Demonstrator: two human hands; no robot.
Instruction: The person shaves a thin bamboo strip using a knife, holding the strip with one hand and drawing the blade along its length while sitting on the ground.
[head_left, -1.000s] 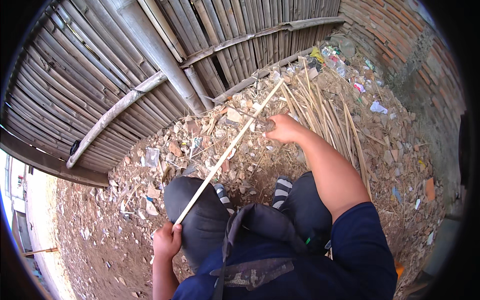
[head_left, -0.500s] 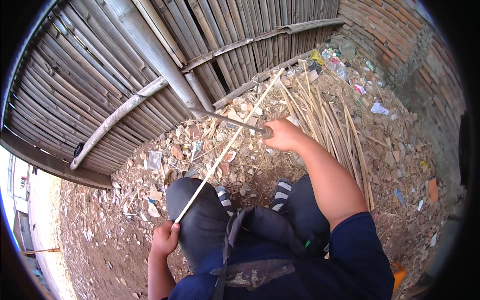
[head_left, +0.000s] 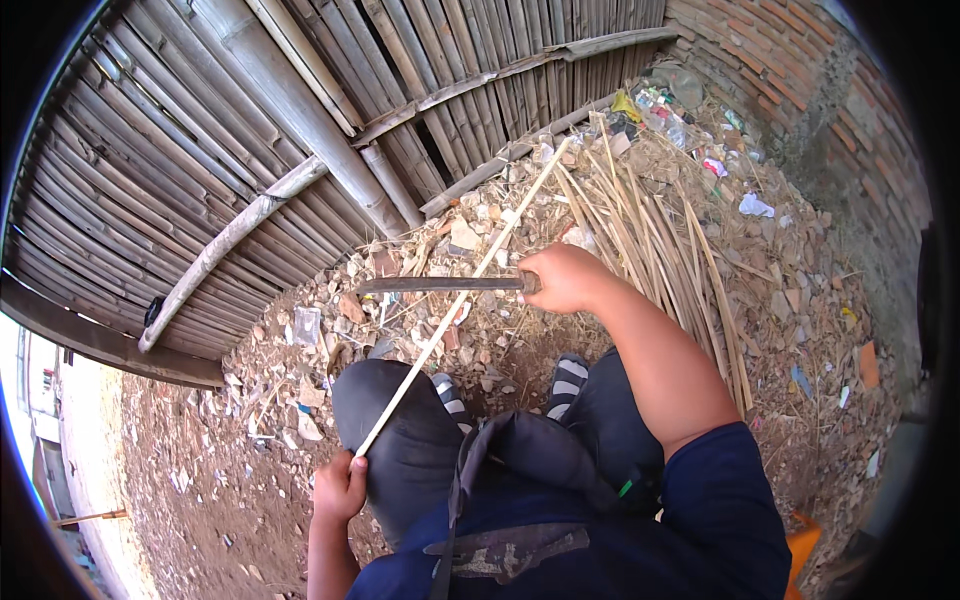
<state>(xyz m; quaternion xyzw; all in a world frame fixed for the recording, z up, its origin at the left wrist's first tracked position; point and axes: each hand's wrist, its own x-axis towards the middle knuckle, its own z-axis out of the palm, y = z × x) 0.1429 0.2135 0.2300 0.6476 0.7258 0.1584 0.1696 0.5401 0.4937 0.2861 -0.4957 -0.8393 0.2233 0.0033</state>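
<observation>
Bamboo is the thing in hand: a long pale bamboo strip (head_left: 455, 305) runs diagonally from beside the dark-clad left knee (head_left: 400, 430) up and away past the blade toward the pile of split bamboo strips (head_left: 650, 220) lying on the rubble. The left hand (head_left: 342, 488), just behind that knee, has its grip closed around the near end of the strip. The right hand (head_left: 562, 278), farther out than the knee and to its right, has its grip wrapped tight on the handle of a long dark blade (head_left: 440, 285), which lies level and crosses the strip about midway along it. The main risk, as I judge it, is the blade skidding along the smooth strip rather than biting; a push toward the body would send the edge at the knee or at the left hand, both of which sit on the line of the strip. The strip is thin and held only at one end (its far tip rests loosely among stones), so it may flex or twist under pressure and let the edge jump. Splinters along the split edges could catch the bare left palm, and the loose rubble (head_left: 300, 330) under the striped sandals (head_left: 570, 375) gives poor footing.
</observation>
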